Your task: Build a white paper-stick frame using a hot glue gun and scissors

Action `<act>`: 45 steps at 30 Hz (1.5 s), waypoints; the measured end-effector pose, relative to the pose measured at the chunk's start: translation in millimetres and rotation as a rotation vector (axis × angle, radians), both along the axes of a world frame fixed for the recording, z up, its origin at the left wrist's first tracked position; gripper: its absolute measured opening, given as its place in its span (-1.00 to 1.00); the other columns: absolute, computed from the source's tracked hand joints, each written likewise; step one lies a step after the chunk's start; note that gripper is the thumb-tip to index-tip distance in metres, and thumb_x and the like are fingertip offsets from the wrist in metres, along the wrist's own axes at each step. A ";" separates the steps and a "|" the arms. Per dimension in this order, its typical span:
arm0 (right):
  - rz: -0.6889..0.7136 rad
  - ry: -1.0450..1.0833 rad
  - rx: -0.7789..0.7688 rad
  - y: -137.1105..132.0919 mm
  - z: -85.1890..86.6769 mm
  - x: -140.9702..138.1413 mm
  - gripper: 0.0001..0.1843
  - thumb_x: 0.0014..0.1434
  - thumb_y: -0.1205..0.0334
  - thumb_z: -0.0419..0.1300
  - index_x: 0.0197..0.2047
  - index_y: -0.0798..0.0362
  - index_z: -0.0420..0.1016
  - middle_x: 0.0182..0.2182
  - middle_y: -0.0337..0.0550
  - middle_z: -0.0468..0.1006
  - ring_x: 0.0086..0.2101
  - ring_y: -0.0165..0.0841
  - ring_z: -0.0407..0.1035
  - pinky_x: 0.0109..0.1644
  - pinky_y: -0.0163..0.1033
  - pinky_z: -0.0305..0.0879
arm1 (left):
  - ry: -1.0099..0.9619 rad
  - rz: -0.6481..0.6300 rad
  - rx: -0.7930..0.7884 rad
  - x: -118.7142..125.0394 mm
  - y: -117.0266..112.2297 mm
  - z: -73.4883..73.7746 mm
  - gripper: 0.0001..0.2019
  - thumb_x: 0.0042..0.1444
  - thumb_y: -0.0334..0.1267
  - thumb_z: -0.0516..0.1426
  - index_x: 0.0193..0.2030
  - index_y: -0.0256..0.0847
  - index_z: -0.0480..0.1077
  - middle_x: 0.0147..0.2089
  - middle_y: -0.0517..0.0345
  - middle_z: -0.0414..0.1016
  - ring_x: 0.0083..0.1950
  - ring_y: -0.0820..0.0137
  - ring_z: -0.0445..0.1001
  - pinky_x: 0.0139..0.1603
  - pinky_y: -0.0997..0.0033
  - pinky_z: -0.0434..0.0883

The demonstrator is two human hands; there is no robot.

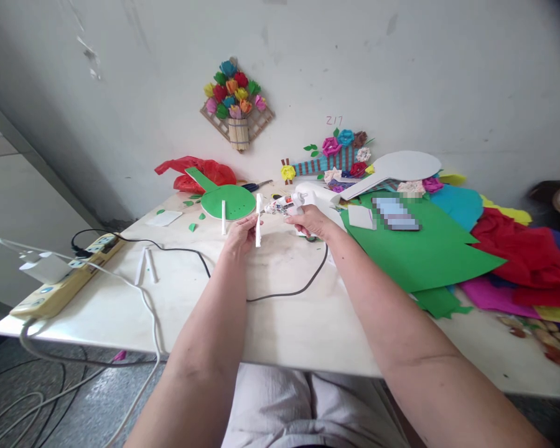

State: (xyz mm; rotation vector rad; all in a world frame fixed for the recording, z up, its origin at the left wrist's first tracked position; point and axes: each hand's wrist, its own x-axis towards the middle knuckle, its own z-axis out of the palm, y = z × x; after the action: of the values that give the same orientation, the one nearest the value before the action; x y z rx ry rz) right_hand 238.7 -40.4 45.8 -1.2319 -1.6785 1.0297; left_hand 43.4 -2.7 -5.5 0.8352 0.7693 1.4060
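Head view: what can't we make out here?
Head view, all:
Glue gun trigger: hidden by the right hand.
Nozzle contact with the white strip in the left hand: too small to tell.
Phone screen: pixelated.
Dark object: cut off by the right edge.

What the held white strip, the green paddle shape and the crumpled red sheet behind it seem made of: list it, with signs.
White strip: probably paper, matte; its edges look creased and uneven.
Green paddle shape: card or foam sheet, matte; flat, evenly coloured, cleanly cut.
Red sheet: likely thin plastic film, slightly shiny; loose, crinkled folds.
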 end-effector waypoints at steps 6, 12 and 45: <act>-0.028 0.008 0.002 -0.5 0.1 -1.1 -0.79 -0.05 0.27 0.22 -0.58 0.12 0.25 -0.79 -0.36 0.23 -0.81 -0.57 0.04 -0.77 -0.42 -0.08 | -0.007 -0.012 0.011 0.0 0.6 -1.2 -0.90 -0.14 -0.43 0.22 -0.41 -0.38 0.43 -0.59 0.13 0.43 -0.61 0.57 0.32 -0.63 0.62 0.23; -0.051 0.004 0.008 1.1 -0.4 -1.0 -0.79 -0.05 0.27 0.22 -0.57 0.13 0.27 -0.80 -0.36 0.23 -0.82 -0.56 0.05 -0.78 -0.41 -0.07 | -0.010 -0.014 0.015 0.1 0.1 -1.4 -0.89 -0.15 -0.43 0.22 -0.41 -0.39 0.43 -0.59 0.13 0.44 -0.60 0.57 0.33 -0.62 0.63 0.24; 0.088 -0.116 -0.021 -0.8 2.2 3.6 -0.79 -0.07 0.27 0.20 -0.63 0.14 0.28 -0.79 -0.30 0.27 -0.82 -0.56 0.04 -0.77 -0.41 -0.08 | -0.099 -0.003 0.018 -1.0 1.8 -2.3 -0.95 -0.11 -0.46 0.21 -0.45 -0.35 0.42 -0.59 0.24 0.37 -0.62 0.63 0.30 -0.60 0.65 0.26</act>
State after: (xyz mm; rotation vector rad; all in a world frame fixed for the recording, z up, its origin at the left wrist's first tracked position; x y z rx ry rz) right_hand 242.4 -41.2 48.0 -1.2619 -1.8294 1.0480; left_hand 42.4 -1.0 -7.8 0.7746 0.6809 1.4428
